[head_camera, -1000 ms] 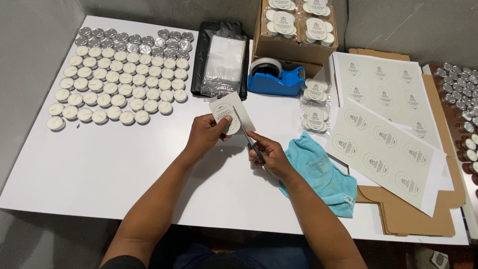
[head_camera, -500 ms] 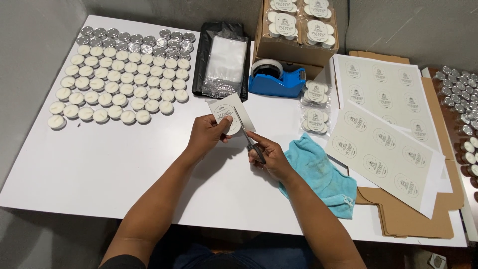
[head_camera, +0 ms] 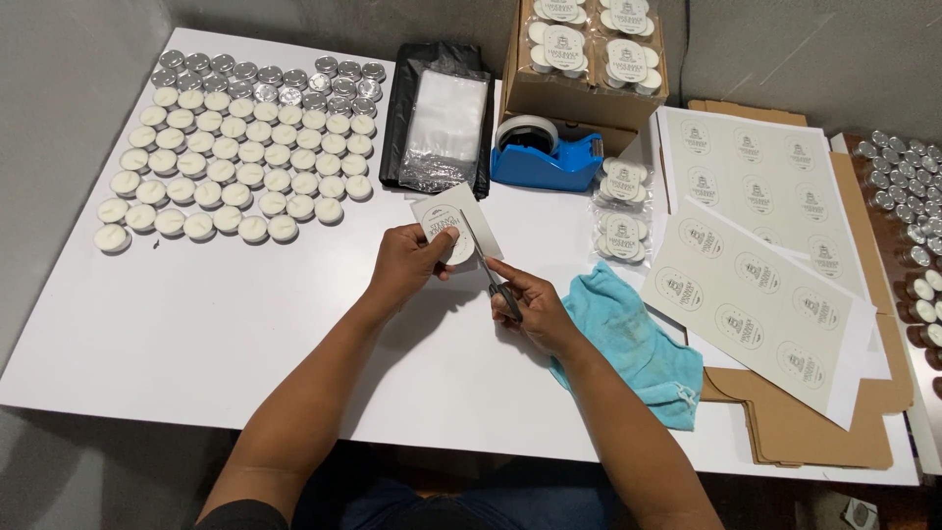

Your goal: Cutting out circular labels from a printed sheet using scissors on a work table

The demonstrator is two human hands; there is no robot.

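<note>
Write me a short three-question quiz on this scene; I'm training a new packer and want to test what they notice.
1. True or false: the left hand holds a paper label.
2. What tool does the right hand hold?
A. scissors
B. knife
C. pen
3. Which thing lies right beside the right hand, on the table?

Key
1. True.
2. A; the blades are at the label.
3. The blue cloth.

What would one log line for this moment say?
left hand: holds label card | right hand: scissors cutting card | nearby: blue cloth, tape dispenser
</note>
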